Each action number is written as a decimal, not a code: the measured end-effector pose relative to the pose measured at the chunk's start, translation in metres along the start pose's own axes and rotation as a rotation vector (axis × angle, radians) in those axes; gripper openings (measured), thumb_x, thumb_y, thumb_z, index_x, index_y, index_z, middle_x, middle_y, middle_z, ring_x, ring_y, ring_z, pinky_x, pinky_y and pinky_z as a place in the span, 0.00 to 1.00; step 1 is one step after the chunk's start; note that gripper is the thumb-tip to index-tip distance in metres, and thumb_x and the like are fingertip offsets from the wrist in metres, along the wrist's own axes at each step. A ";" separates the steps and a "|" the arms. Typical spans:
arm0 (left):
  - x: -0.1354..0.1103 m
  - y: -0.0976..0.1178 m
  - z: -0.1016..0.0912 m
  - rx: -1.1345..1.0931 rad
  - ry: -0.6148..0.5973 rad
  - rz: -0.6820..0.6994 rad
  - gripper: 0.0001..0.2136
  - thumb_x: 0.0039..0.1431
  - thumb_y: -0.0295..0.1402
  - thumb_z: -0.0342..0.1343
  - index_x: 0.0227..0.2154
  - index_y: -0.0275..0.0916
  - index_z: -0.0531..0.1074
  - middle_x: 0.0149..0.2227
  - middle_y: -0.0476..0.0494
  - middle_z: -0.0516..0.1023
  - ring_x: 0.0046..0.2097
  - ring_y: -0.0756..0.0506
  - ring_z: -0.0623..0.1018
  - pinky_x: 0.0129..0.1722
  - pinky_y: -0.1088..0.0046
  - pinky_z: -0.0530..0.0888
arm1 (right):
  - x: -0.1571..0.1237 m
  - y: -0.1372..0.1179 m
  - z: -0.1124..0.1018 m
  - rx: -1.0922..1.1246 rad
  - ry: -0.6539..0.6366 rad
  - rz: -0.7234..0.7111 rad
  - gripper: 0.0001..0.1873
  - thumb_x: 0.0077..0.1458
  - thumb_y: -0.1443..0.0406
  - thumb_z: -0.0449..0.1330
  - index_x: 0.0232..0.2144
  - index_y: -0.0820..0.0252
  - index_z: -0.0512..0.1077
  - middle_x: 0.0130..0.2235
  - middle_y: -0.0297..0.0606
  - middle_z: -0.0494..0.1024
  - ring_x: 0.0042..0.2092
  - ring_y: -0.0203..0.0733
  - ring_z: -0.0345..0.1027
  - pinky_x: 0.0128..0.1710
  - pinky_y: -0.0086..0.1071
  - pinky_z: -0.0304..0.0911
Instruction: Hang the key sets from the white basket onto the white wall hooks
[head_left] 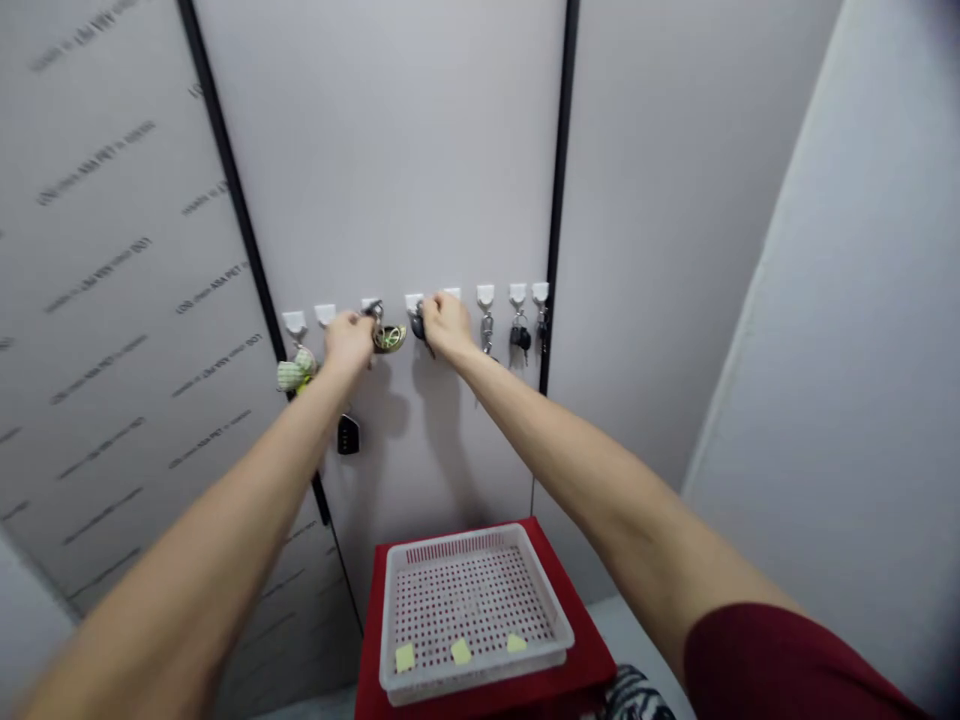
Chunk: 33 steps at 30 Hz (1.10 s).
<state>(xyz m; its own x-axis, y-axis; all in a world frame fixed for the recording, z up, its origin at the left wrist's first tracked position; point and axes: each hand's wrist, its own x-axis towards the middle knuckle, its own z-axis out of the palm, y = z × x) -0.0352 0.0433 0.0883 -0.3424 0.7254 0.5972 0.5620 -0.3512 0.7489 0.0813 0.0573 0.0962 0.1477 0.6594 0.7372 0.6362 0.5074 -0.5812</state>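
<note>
White panel [390, 150] straight ahead, the biggest surface, edged by black strips [561, 190]. Left panel [112, 340] carries slanting rows of dark lettering; right panel [660, 150] plain. Pale wall [847, 350] closes off the right side. Light dull; soft shadows fall on the white panel below the hands.

Below, against the panel: red stand [577, 620], and on it a white basket [480, 675], pierced bottom, slightly askew.

Person's left hand [349, 342]: fingertips pressed together, pinching a keyring [389, 338] with a round gold-edged charm, at the third hook from the left. Right hand [448, 325]: fingers bent against a black key [418, 326] just under the fourth hook; whether pinching it, cannot tell.

Green checked charm [296, 372] at the first hook, far left. Dark fob [348, 435] hangs below the left hand. More keys [520, 337] toward the right strip. White hooks [485, 294], eight, in a row. Smallest: three yellow notes [460, 651], along the basket's near side.
</note>
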 end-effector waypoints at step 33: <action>-0.146 -0.093 0.048 -0.183 -0.776 -0.283 0.05 0.39 0.30 0.45 0.24 0.38 0.60 0.11 0.56 0.57 0.15 0.54 0.60 0.15 0.78 0.57 | -0.139 0.099 -0.001 -0.021 -1.082 0.123 0.08 0.36 0.70 0.46 0.11 0.63 0.59 0.10 0.28 0.57 0.13 0.27 0.50 0.12 0.21 0.47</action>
<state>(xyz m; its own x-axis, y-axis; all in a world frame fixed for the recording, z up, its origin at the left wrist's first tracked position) -0.0008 -0.0015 -0.0826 0.1996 0.9778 0.0635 0.3792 -0.1368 0.9152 0.1245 0.0155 -0.0632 -0.5272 0.8493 -0.0249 0.6769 0.4021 -0.6165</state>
